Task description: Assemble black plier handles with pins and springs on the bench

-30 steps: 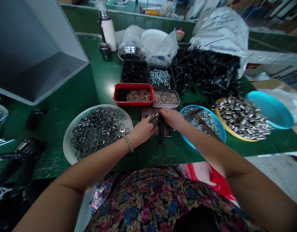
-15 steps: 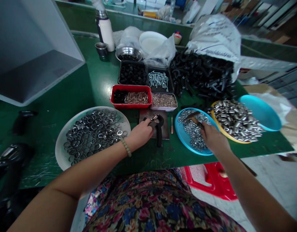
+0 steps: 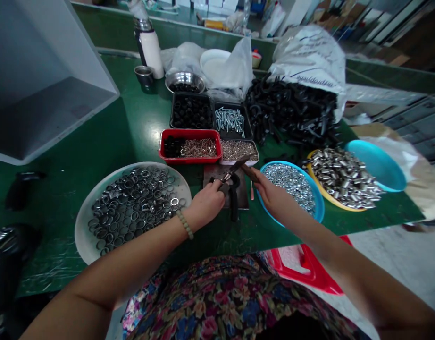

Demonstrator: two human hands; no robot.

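My left hand point(image 3: 208, 202), with a beaded bracelet at the wrist, is closed on a black curved plastic part point(image 3: 233, 202) with a shiny metal piece point(image 3: 226, 177) at its upper end. That part rests on a flat metal plate point(image 3: 211, 173). My right hand point(image 3: 273, 194) grips a hammer point(image 3: 240, 163) by its handle. The hammer's dark head is over the plate, at or just above the metal piece; whether they touch I cannot tell. A small screwdriver point(image 3: 252, 191) lies beside the plate, partly near my right fingers.
Left is a round tray point(image 3: 83, 236) of metal rings. A blue basin point(image 3: 321, 208) of small metal pieces and a yellow basin point(image 3: 314, 177) of metal sleeves stand right. Behind are a red tray point(image 3: 189, 160), screws point(image 3: 230, 120), a pile of black parts point(image 3: 291, 108) and a thermos point(image 3: 150, 52).
My right hand has swung the hammer left, from over the blue basin to the metal piece above the plate. My left hand stays on the black part. The view has shifted slightly.
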